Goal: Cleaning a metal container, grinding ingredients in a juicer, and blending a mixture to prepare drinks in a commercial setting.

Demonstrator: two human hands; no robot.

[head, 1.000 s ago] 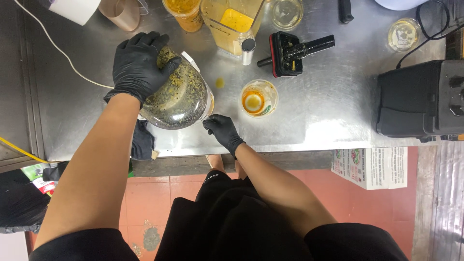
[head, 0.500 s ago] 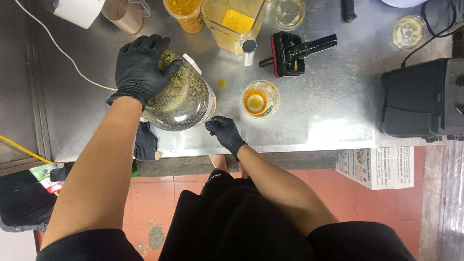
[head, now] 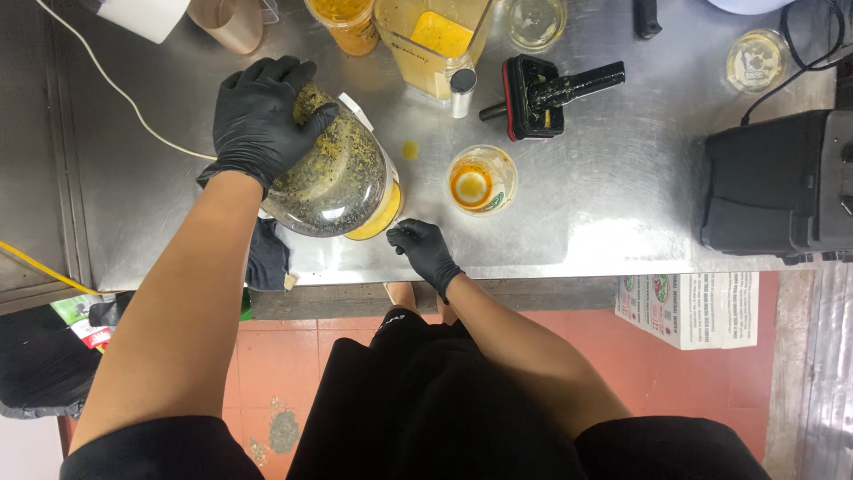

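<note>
My left hand (head: 262, 116), in a black glove, presses down on top of a clear strainer bowl (head: 338, 182) caked with dark seeds and pulp. Yellow juice shows in the container under the bowl. My right hand (head: 425, 252), also black-gloved, rests by the lower right rim of that container, fingers curled; whether it grips the rim is unclear. A small plastic cup (head: 481, 180) with orange residue stands just right of the bowl on the steel table (head: 613, 204).
A blender jug of yellow juice (head: 433, 40), a black lid with tamper (head: 542, 93) and small cups sit at the back. A black blender base (head: 782, 182) stands at right. A white cable (head: 115, 89) crosses the left. A cardboard box (head: 693, 307) lies on the floor.
My left hand and the strainer bowl stay in place. My right hand has shifted slightly along the container's lower rim.
</note>
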